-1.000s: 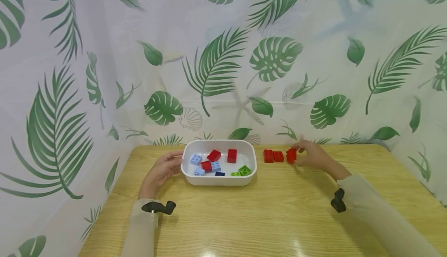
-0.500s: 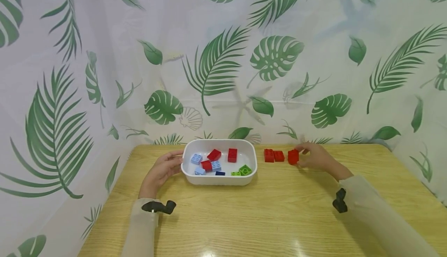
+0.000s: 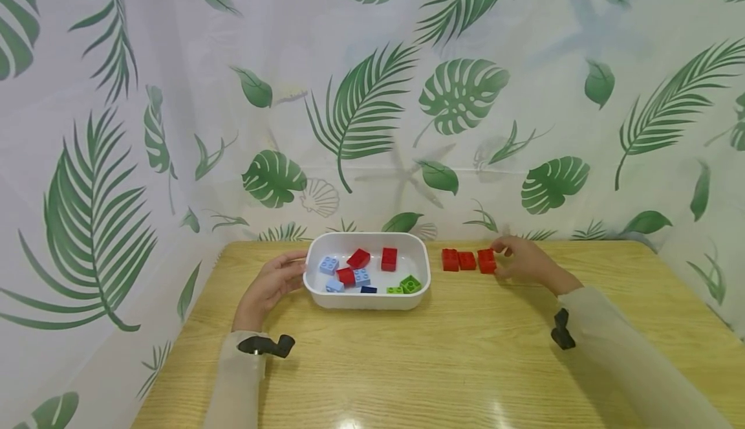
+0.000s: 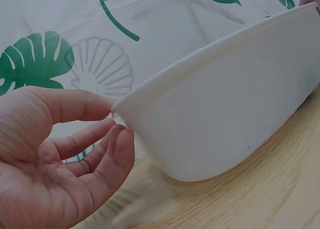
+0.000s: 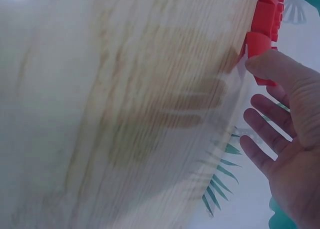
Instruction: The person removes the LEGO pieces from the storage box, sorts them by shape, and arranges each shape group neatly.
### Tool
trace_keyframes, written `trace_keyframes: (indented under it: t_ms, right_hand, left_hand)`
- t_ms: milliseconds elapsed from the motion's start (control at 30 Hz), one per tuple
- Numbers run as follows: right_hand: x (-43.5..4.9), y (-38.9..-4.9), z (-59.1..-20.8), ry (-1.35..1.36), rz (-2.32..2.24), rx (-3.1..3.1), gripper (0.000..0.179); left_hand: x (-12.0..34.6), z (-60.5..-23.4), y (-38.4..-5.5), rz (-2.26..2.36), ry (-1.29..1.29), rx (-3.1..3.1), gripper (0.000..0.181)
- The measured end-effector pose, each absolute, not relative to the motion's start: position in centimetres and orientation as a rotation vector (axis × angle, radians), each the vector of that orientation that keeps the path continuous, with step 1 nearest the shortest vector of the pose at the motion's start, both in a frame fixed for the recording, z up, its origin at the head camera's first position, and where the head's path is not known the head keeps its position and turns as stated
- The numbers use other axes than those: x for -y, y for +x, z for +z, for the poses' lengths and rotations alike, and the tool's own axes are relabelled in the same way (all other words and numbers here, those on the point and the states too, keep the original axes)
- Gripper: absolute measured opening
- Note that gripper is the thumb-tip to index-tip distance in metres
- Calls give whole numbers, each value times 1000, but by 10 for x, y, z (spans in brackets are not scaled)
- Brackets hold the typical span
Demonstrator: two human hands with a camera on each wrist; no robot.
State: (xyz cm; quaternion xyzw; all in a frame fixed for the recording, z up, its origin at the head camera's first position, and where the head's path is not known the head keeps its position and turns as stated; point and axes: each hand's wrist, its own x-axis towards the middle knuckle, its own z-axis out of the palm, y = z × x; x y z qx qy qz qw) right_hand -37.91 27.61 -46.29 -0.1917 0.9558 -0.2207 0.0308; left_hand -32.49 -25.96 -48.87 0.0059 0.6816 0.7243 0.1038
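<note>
At its left end, a white plastic bin (image 3: 367, 302) has my left hand (image 3: 273, 285) at its rim. The left wrist view shows the thumb and fingertips (image 4: 123, 139) of that hand pinching the lip of the bin wall (image 4: 215, 104). My right hand (image 3: 526, 263) holds a red toy building brick (image 3: 486, 261) between thumb and index finger, at the right end of a short row. Two more red bricks, one at the left (image 3: 450, 260) and one in the middle (image 3: 467, 261), make up the row. In the right wrist view the other fingers (image 5: 267, 114) spread away from the held brick (image 5: 259, 46).
Inside the bin lie red bricks (image 3: 388, 259), light blue bricks (image 3: 328, 264), green bricks (image 3: 410, 284) and a dark blue one (image 3: 368, 290), partly hidden by the front wall. A leaf-printed curtain (image 3: 372, 125) hangs behind the wooden table (image 3: 442, 358).
My right hand has turned the red brick so it stands squarer and closer in line with the other two. The left hand and the bin keep their places.
</note>
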Motion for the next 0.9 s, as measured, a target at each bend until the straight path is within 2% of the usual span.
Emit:
trace_keyframes:
  t_ms: [900]
  right_hand:
    - [-269,-394,-474,-513,-635,-2920,48]
  left_hand:
    - [263,-492,-326,2113,39,-2032,49]
